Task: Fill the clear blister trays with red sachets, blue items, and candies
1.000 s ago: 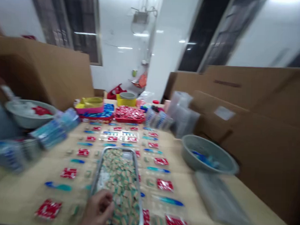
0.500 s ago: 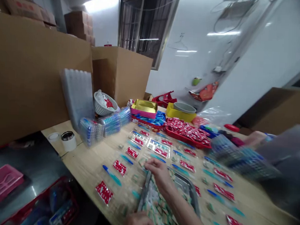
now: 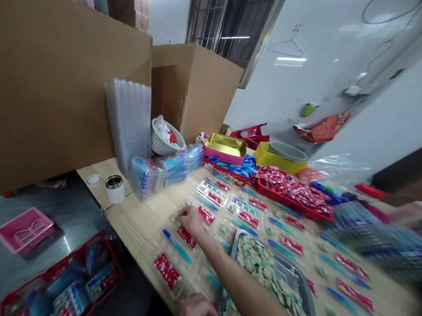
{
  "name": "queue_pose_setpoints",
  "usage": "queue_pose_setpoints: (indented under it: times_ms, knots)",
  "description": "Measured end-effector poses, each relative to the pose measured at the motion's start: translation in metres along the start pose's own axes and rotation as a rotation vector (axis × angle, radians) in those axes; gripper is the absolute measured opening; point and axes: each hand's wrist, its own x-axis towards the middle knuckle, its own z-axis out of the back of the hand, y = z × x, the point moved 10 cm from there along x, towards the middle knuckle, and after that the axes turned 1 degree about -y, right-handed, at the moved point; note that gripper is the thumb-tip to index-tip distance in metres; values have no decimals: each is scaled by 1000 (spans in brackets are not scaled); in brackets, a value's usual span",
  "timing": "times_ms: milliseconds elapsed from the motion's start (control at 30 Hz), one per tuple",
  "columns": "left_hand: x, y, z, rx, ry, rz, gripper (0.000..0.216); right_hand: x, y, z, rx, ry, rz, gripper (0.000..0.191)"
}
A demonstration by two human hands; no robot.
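Observation:
My right hand [image 3: 190, 220] reaches out over a clear plastic tray, its fingers pinched together; whatever is between them is too small to make out. Beside it lie a red packet with white dots [image 3: 186, 236] and a slim blue-and-teal stick-like tool [image 3: 177, 246]. My left hand [image 3: 195, 310] is low at the bottom edge, fingers curled, next to the metal tray [image 3: 303, 274]; what it holds, if anything, is hidden. Many small green-and-beige pieces [image 3: 258, 260] fill much of the metal tray, partly behind my right forearm.
Rows of clear trays with red packets [image 3: 291, 245] cover the wooden table. Behind stand a red basket of packets [image 3: 293, 189], a gold-lined pink tin [image 3: 225, 147], stacked clear trays [image 3: 145, 176] and a white jar [image 3: 115, 189]. A red crate [image 3: 64, 282] sits below the left edge.
My right hand has moved left, from above the metal tray's far edge to a clear tray at its left. The view has swung, and my left hand stays low at the bottom.

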Motion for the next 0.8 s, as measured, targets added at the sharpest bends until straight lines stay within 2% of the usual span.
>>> queue_pose_setpoints:
  times_ms: [133, 333, 533, 800]
  knots:
    - [0, -8, 5, -45, -3, 18, 55, -5, 10, -4, -183, -8, 26, 7]
    - [-4, -13, 9, -45, -6, 46, 26, -18, 36, -9, -429, -6, 166, 14]
    - [-7, -11, 10, -2, 9, 57, 22, -24, 44, -20, -568, 12, 260, 15]
    - [-10, -10, 11, 68, -8, 53, 23, -24, 38, -12, -550, 19, 320, 17]
